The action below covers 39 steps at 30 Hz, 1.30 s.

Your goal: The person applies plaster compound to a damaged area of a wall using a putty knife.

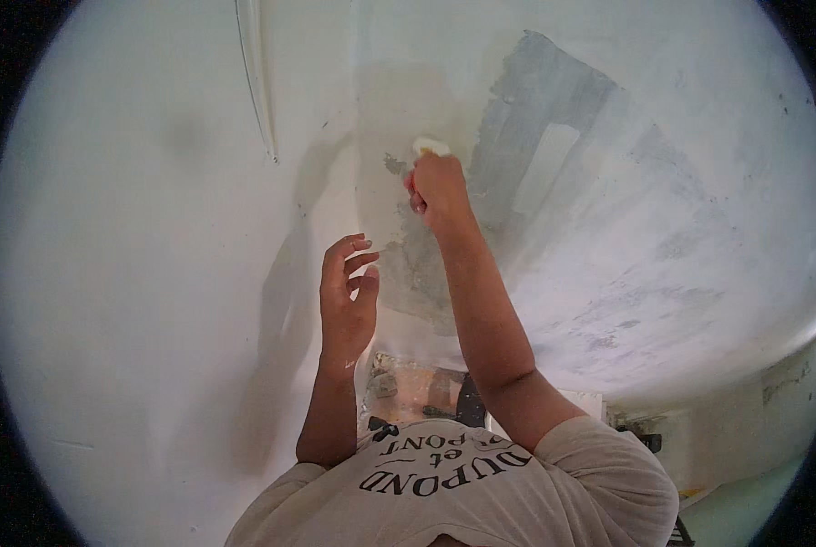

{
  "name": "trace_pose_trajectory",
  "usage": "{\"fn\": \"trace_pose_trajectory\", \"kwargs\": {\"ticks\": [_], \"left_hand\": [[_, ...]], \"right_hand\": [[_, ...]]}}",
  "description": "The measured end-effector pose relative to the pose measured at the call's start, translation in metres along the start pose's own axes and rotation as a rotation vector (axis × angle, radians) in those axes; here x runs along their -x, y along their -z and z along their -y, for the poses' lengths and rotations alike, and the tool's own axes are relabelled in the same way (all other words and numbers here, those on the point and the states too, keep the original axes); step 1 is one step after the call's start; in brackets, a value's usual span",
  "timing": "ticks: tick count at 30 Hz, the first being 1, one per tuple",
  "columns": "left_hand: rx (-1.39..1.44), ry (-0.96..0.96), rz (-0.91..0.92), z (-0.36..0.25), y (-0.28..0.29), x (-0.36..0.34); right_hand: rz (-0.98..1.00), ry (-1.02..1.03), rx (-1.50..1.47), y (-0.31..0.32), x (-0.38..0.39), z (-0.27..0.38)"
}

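Observation:
My right hand (439, 185) is raised against the wall near the inner corner, its fingers closed round a small cream-white thing (431, 146). Only the top of that thing shows above my knuckles, so its kind is hidden. Just left of this hand is a small dark grey spot (393, 164) on the wall. Lower and to the left, my left hand (348, 292) is lifted with fingers apart and slightly bent, holding nothing. It is close to the corner where the two walls meet.
A large grey patch (554, 87) marks the right-hand wall (699, 164). On the left wall (134, 273) hangs a thin cable (255, 87). Below, between my arms, the littered floor (412, 383) shows. A small dark object (649, 442) stands at the lower right.

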<state>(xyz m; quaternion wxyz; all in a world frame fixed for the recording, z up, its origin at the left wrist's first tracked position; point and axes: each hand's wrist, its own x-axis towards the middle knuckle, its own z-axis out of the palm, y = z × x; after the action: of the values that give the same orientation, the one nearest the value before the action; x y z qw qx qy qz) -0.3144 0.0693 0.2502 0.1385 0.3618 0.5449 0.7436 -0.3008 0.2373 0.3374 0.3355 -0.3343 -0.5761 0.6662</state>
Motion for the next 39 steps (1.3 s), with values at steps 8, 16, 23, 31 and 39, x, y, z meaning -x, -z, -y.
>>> {"fn": "trace_pose_trajectory", "kwargs": {"ticks": [8, 16, 23, 31, 39], "left_hand": [[-0.013, -0.004, 0.069, 0.005, 0.0, 0.007], [-0.005, 0.007, 0.126, 0.008, -0.01, 0.005], [0.013, -0.005, 0.141, 0.007, -0.014, 0.002], [0.02, -0.002, 0.216, 0.008, -0.028, 0.009], [-0.012, 0.058, 0.297, 0.016, -0.058, 0.023]], "right_hand": [[-0.42, 0.769, 0.384, -0.01, 0.006, 0.022], [-0.542, 0.6, 0.631, 0.024, -0.039, -0.134], [0.144, 0.124, 0.641, 0.069, -0.018, -0.246], [0.038, -0.018, 0.138, 0.076, 0.0, -0.065], [-0.016, 0.782, 0.368, 0.062, 0.015, 0.054]]}}
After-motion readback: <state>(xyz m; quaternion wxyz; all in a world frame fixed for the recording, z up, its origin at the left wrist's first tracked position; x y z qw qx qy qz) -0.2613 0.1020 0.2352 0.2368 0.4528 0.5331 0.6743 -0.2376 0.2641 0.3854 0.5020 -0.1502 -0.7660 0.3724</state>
